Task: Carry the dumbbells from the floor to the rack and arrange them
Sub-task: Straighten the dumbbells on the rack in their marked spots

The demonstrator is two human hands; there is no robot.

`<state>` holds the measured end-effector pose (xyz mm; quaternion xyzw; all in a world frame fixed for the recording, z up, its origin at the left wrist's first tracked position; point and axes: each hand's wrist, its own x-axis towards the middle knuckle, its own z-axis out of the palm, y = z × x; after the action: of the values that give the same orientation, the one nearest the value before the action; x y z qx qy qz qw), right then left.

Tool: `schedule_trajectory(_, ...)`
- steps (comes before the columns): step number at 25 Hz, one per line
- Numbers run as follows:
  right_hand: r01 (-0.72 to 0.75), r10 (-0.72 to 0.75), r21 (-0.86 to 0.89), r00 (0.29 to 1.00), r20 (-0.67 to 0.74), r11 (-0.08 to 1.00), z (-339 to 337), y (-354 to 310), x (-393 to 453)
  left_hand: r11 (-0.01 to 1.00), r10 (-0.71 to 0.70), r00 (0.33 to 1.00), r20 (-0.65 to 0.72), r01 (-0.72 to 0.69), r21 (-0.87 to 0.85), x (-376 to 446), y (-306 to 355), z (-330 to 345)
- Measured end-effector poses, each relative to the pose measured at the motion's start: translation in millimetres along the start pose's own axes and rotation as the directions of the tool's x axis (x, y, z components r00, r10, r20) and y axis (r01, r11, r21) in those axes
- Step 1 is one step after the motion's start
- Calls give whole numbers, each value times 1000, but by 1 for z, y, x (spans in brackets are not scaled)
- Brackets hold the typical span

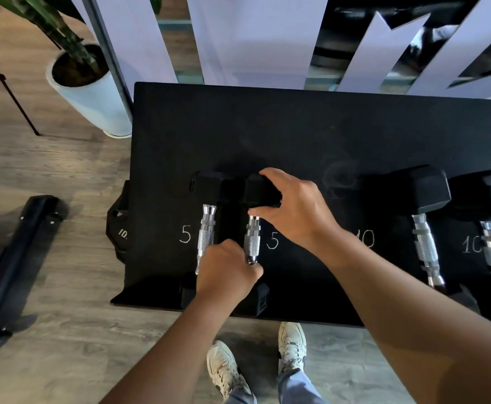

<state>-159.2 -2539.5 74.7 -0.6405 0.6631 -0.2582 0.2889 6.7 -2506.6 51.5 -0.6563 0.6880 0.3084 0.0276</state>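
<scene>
On the black rack [296,135], a flat dark top chalked with weights, two small dumbbells lie side by side at about 7 o'clock of its surface, handles running toward the person. The left hand [226,272] is curled around the near end of the second small dumbbell [252,237], while the right hand [294,208] arches over that dumbbell's far black head, fingertips and thumb pinching its sides. Just to the left lies the first small dumbbell [206,233], with a chalk "5" [185,234] at its 9 o'clock; another "5" [273,239] sits at 3 o'clock of the held one. Toward 3 o'clock on the rack rest two larger dumbbells [426,228] (each beside a chalked "10", one partly hidden by the forearm). A white planter [92,97] stands on the wood floor [49,170] at the rack's 10 o'clock.
</scene>
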Motion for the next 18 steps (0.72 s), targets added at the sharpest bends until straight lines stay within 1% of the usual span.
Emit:
schedule_trajectory(2, -9, 10, 11, 999, -40, 1000, 5, 0, -1, 995, 63, 998, -1, -63, 81, -1, -2, -8)
schedule_trajectory(3, -13, 14, 10, 999, -48, 1000, 7, -1, 0, 991, 95, 995, -15, -93, 92, -3, -3, -12)
schedule_trajectory(5, -21, 20, -14, 998, -52, 1000, 6, -5, 1, 988, 139, 985, -103, -132, 78, -5, -9, -18)
schedule_trajectory(7, -33, 32, -26, 998, -50, 999, 5, -6, 3, 992, 120, 972, -203, -107, 74, -4, -23, -25)
schedule_trajectory(8, -39, 38, -24, 998, -50, 999, 5, -7, 3, 993, 106, 968, -227, -90, 78, -4, -30, -28)
schedule_trajectory(10, -57, 55, -33, 997, -57, 998, 7, -9, 0, 992, 120, 967, -223, -107, 69, -5, -39, -28)
schedule_trajectory(12, -74, 72, -36, 996, -56, 997, 9, -13, 0, 986, 155, 971, -184, -140, 90, -7, -34, -20)
schedule_trajectory(15, -56, 55, -25, 998, -33, 998, 11, -17, 0, 987, 126, 986, -108, -113, 114, -9, -25, -7)
schedule_trajectory(18, -46, 46, -9, 999, -11, 999, 8, -16, -3, 987, 122, 988, -99, -110, 118, -9, -24, -4)
